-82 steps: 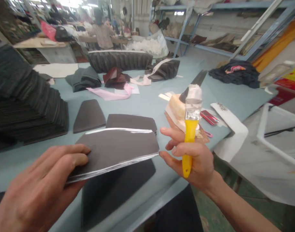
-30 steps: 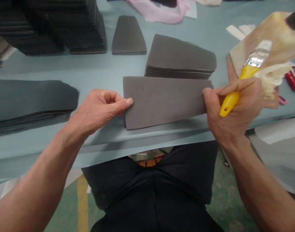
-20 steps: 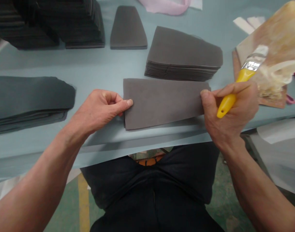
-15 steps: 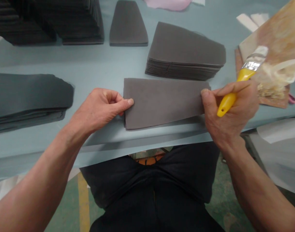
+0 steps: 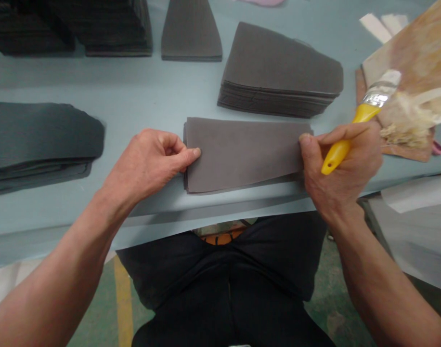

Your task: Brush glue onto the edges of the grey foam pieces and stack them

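A grey, tapered flat piece (image 5: 247, 154), of fabric or thin sheet, lies in front of me over at least one similar piece whose edges show at its left end. My left hand (image 5: 153, 156) pinches its left edge, thumb on top. At the narrower right end, the thumb and fingers of my right hand (image 5: 345, 166) grip the same piece. That hand also holds a paintbrush (image 5: 363, 118) with a yellow handle, its whitish bristles pointing up and right. The fingertips under both ends are hidden.
Behind the piece sits a stack of similar grey pieces (image 5: 281, 65). A smaller grey stack (image 5: 191, 33) stands farther back, dark tall stacks (image 5: 115, 26) at back left, dark green pieces (image 5: 43, 132) at left. A stained board (image 5: 419, 46) with dried whitish residue lies at right.
The view has shifted slightly, so the stacks behind sit higher in the picture. Both hands keep their hold; the top piece has slid slightly right, showing more edges beneath its left end.
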### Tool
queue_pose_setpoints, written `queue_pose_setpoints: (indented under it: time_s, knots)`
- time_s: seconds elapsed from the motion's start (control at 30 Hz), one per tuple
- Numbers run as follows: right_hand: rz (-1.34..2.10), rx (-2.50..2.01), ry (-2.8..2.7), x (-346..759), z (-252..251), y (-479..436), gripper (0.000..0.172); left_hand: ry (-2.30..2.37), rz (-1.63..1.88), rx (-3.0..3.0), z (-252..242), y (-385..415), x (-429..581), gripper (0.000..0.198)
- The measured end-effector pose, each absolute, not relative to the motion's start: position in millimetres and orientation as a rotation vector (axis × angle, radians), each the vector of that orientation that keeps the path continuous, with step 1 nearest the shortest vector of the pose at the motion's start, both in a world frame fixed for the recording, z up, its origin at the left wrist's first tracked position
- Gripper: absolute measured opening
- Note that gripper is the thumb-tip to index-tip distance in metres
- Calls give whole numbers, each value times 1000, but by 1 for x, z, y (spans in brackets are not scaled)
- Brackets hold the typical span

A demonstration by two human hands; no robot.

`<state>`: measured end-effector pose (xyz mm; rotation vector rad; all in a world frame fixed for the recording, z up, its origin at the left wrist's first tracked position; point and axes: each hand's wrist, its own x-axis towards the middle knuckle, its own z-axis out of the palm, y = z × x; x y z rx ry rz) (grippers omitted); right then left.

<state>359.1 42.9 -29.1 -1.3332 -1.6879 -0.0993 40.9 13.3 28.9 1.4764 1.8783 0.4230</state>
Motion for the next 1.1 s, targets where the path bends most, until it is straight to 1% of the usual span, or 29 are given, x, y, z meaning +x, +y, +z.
queue_pose_setpoints:
  time_s: [0.2,0.33,0.57,0.73,0.9,1.1]
  knots:
    - [-145,-1335,-1687,354,-24,42,29,1876,458,1519,28,12,41,45]
    - [-71,-1430,-1690,354,-24,42,31,1898,468,1542,29,9,43,44]
    - [-20,-1465,-1727,355,-20,42,29,1970,446,1582,31,6,47,40]
    - [71,-1466,-1733,356,-20,41,28,1984,461,1604,30,4,48,41]
    - [-7,-1475,-1724,358,-24,45,30,2048,403,1540,32,8,47,45]
    - [67,-1484,-1738,354,-21,44,27,2078,254,1425,36,16,45,54]
